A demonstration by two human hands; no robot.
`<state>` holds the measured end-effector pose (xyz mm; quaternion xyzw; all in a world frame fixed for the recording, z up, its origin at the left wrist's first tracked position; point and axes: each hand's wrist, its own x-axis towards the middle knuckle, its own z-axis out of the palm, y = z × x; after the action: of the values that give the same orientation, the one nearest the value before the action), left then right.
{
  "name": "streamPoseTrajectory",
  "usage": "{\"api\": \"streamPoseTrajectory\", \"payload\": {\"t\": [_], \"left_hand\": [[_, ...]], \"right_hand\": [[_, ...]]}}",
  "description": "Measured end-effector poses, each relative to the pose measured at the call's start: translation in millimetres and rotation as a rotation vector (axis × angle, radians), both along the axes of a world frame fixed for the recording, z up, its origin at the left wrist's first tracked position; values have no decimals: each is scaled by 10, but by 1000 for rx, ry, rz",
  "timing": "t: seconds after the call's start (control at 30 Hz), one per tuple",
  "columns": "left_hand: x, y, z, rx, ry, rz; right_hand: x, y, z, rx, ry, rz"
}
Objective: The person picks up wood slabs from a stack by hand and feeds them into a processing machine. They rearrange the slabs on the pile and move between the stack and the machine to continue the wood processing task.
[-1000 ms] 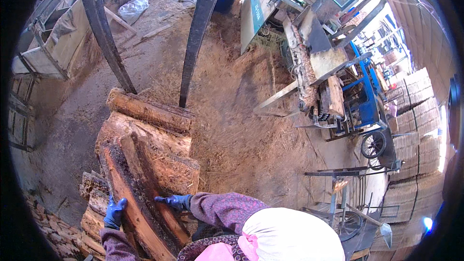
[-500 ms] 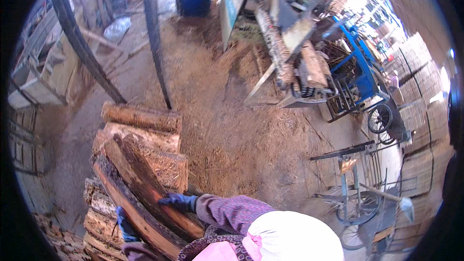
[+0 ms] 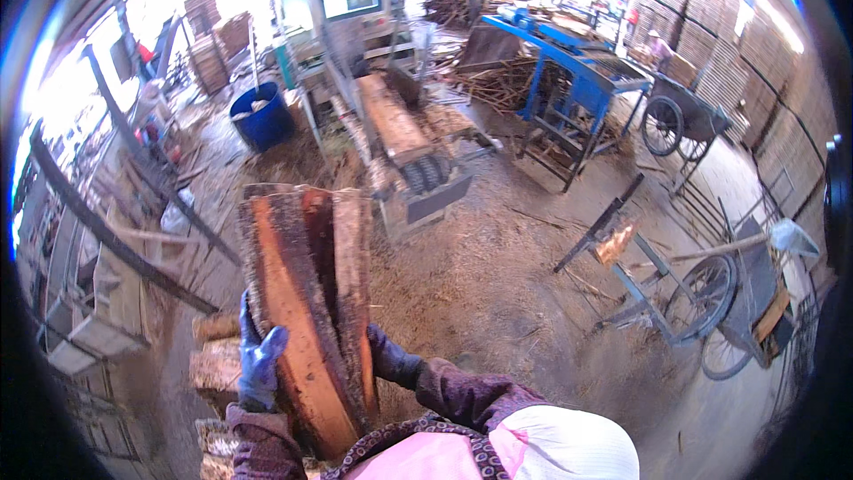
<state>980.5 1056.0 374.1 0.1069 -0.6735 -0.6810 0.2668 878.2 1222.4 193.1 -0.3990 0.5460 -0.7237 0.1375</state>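
Slabs (image 3: 306,302) — both gloved hands' grip

One view only: a wide fisheye camera on the person's head, left unit of the pair, so no second view overlapped it. It looked forward and downward over the pale cap brim (image 3: 569,444) at the bottom edge. Nearest the lens, low and left of centre, were the blue-gloved left hand (image 3: 259,363) and the dark-gloved right hand (image 3: 391,360), with the rough reddish-brown bark-edged wood slabs (image 3: 311,302) close up between them. The sawdust-covered dirt floor (image 3: 498,284) filled the middle distance. The grey sawing machine with a screen (image 3: 355,27) and the blue metal frame bench (image 3: 569,71) sat far off near the top. Straight edges bent toward the dark round rim.
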Motion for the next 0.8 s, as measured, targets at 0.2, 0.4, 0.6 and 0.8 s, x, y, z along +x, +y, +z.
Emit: {"api": "streamPoseTrajectory", "payload": {"t": [0.2, 0.4, 0.6, 0.8], "left_hand": [[-1810, 988, -168, -1, -88, -269], [-3662, 2293, -7, 24, -25, -525], [-5242, 3006, 117, -68, 15, -603], [-7153, 3928, 268, 224, -107, -797]], "right_hand": [[-1334, 1420, -23, -93, -1019, 123], [-2683, 2752, 166, -168, -852, -174], [-4089, 3479, 297, -406, -957, -222], [-5977, 4415, -421, -16, -147, -745]]}}
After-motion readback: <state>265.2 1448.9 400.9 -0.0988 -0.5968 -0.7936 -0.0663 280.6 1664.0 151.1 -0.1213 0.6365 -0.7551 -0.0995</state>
